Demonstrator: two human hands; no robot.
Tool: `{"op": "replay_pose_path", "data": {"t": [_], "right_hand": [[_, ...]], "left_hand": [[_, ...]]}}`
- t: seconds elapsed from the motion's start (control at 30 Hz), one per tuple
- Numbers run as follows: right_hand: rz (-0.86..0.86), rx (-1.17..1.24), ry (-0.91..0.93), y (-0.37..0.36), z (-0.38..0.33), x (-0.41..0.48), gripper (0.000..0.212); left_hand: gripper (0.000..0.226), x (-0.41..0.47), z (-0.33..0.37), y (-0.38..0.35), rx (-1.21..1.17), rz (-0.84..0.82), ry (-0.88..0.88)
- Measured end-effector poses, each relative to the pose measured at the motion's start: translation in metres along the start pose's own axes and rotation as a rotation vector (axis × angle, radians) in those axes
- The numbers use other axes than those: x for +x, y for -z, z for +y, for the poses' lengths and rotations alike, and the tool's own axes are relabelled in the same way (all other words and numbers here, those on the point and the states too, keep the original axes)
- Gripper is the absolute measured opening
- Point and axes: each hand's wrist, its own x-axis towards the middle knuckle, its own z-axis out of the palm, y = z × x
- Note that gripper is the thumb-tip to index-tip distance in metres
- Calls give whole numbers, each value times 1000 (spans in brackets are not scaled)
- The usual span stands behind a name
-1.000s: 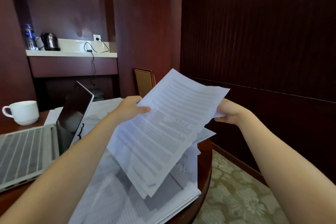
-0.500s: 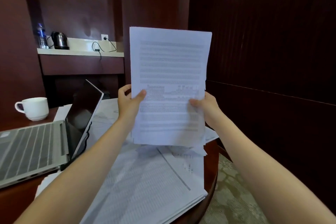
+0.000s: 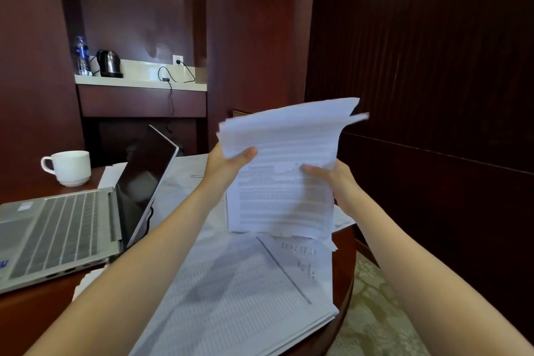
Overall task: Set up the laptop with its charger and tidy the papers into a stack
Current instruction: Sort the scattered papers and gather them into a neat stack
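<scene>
Flopping backward at top — printed paper sheaf (image 3: 284,182).

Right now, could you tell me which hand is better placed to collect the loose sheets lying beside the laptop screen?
Probably the left hand. Both hands grip the raised bundle, but the left sits nearest those sheets by the laptop; the right hand is on the bundle's far side.
</scene>
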Motion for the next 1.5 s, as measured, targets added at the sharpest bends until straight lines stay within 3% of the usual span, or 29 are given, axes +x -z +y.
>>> {"op": "replay_pose_path", "data": {"t": [0.1, 0.27, 0.37, 0.47, 0.57, 0.67, 0.73, 0.83, 0.97, 1.13, 1.33, 1.5], "right_hand": [[48, 7, 23, 2, -3, 3, 25], [31, -56, -2, 6, -2, -1, 29], [130, -6, -54, 15, 9, -3, 31], [255, 319, -175, 17, 23, -7, 41], [245, 639, -251, -2, 34, -19, 39], [174, 580, -275, -26, 43, -29, 41], [257, 456, -287, -34, 40, -33, 42], [376, 207, -289, -20, 34, -29, 38], [355, -27, -425, 18, 35, -23, 43], [326, -242, -474, 49, 39, -28, 46], [99, -292, -434, 41, 41, -38, 36], [-139, -293, -371, 27, 35, -38, 32]], "left_hand": [[31, 3, 6, -5, -36, 89, 28], [18, 11, 11, -3, -298, 264, 175], [21, 9, 13, -1, -368, 299, 223], [28, 1, 13, -2, -422, 333, 260], [21, -8, 9, -6, -502, 375, 329], [15, -18, 7, -14, -518, 363, 365], [15, -20, 10, -13, -478, 327, 344], [30, -18, 19, 1, -378, 264, 334], [43, -10, 29, 31, -154, 185, 321], [51, -8, 24, 41, 454, 49, 255], [56, -17, 3, 25, 977, -402, 46], [57, -24, 4, 2, 1284, -466, -92]]}}
